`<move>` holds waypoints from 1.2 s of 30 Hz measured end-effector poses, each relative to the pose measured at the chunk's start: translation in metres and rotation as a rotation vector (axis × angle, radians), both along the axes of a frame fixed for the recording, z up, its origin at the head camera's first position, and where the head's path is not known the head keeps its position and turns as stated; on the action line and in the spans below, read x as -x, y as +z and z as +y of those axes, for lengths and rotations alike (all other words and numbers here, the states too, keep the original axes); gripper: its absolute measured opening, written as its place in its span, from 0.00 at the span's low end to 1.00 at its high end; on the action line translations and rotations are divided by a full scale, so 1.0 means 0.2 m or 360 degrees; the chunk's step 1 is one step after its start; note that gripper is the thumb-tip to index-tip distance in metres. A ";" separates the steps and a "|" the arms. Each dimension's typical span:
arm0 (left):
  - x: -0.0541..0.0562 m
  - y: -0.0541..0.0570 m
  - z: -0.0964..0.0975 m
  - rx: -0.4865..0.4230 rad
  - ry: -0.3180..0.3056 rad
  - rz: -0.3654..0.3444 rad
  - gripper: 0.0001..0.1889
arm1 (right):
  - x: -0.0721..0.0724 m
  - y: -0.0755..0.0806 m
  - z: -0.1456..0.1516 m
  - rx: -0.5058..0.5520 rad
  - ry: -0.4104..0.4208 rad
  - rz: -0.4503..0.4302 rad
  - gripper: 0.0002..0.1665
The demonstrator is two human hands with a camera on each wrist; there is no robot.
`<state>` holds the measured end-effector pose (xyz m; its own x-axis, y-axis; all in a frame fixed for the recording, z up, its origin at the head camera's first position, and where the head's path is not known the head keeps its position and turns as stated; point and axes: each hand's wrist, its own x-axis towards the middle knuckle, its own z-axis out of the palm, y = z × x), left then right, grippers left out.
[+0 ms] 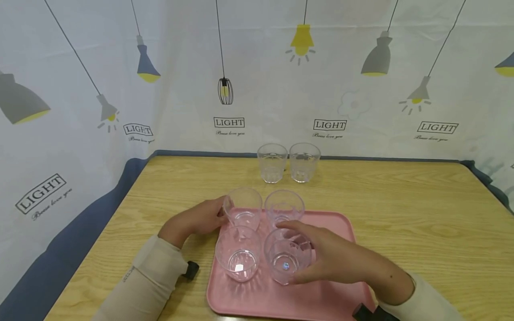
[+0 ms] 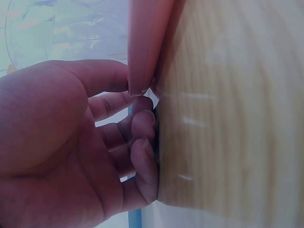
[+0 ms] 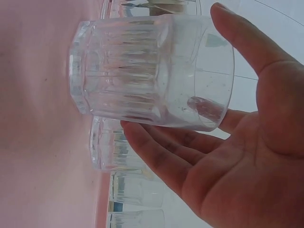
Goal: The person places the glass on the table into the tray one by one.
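Note:
Several clear tumblers are over a pink tray (image 1: 337, 294) in two rows. My right hand (image 1: 333, 254) is round the front right tumbler (image 1: 287, 263), thumb on the near side and fingers on the far side. In the right wrist view, that tumbler (image 3: 128, 71) is upright, with the fingertips along its wall. At the tray's back left corner, my left hand (image 1: 206, 216) is partly behind the back left tumbler (image 1: 242, 209). The left wrist view has this hand's thumb and curled fingers (image 2: 142, 126) pinching the tray's edge (image 2: 147, 47). Beside these stand the front left tumbler (image 1: 238, 256) and back right tumbler (image 1: 285, 207).
Two more clear tumblers stand side by side behind the tray, a left one (image 1: 272, 165) and a right one (image 1: 304, 164). The wooden table (image 1: 421, 200) ends at a white curtain (image 1: 273, 98) printed with lamps.

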<state>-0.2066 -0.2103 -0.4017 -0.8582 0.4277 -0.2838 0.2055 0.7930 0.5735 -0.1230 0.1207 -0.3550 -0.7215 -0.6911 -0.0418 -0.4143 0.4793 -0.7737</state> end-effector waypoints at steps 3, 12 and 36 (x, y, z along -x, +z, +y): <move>0.00 0.00 0.00 0.0003 0.0003 -0.0004 0.07 | 0.00 0.00 0.00 0.0001 0.0008 -0.0003 0.56; 0.00 0.00 0.00 0.0016 -0.0003 0.0012 0.08 | 0.00 0.01 0.01 -0.0002 0.0033 -0.0042 0.57; -0.01 0.00 0.00 -0.0003 -0.0010 0.0036 0.09 | 0.01 0.06 0.05 -0.0005 0.0004 -0.0039 0.43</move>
